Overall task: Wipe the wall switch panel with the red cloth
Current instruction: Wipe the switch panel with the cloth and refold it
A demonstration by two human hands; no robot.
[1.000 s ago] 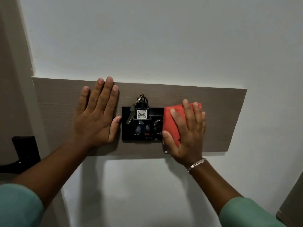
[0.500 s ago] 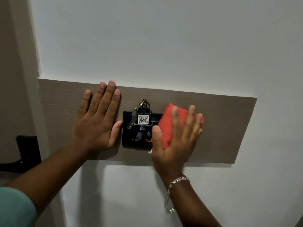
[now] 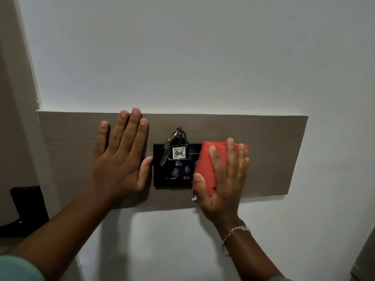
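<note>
A black switch panel [image 3: 175,175] is set into a grey-brown wooden board [image 3: 272,155] on the white wall. A key and a tag marked 406 [image 3: 179,153] hang over the panel's upper middle. My right hand [image 3: 223,179] presses a folded red cloth [image 3: 205,165] flat against the panel's right part, which is hidden under it. My left hand [image 3: 121,157] lies flat on the board just left of the panel, fingers spread, thumb touching the panel's left edge.
A black door handle plate [image 3: 28,207] sits at the lower left on a beige door frame [image 3: 18,98]. White wall surrounds the board above and below. A bracelet is on my right wrist.
My right hand has slid the red cloth to the right and turned it upright again, uncovering more of the panel's middle. My left hand has stayed flat on the board.
</note>
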